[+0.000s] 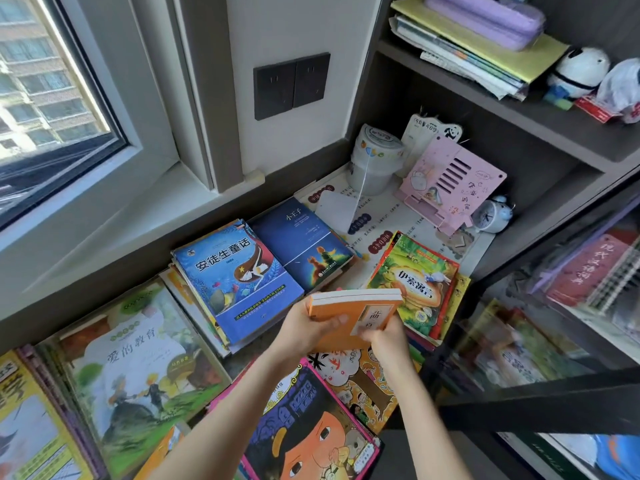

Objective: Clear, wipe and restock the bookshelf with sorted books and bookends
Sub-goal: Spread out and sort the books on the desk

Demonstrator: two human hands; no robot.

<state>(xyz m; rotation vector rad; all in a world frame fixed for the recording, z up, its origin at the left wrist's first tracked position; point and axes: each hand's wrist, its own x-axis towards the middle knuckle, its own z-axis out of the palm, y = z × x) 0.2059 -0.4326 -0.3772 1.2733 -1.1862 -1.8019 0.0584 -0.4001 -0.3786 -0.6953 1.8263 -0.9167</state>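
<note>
Both hands hold an orange book [349,308] above the desk, tilted with its page edge toward the window. My left hand [308,329] grips its left end, thumb on the cover. My right hand [384,341] grips its lower right edge. Stacks of books lie flat below: a blue fairy-tale book [235,282], a dark blue book [304,244], a green and yellow fable book [415,282], a green picture book [138,368] and a purple and pink cartoon book [311,427]. A pink bookstand [450,181] leans at the back.
A white lidded tub [375,161] and a small alarm clock [491,214] stand at the back. The upper shelf [485,98] carries stacked papers, a purple case [491,19] and a panda toy [578,72]. A glass cabinet door [540,341] stands open at right. A window [52,98] lies left.
</note>
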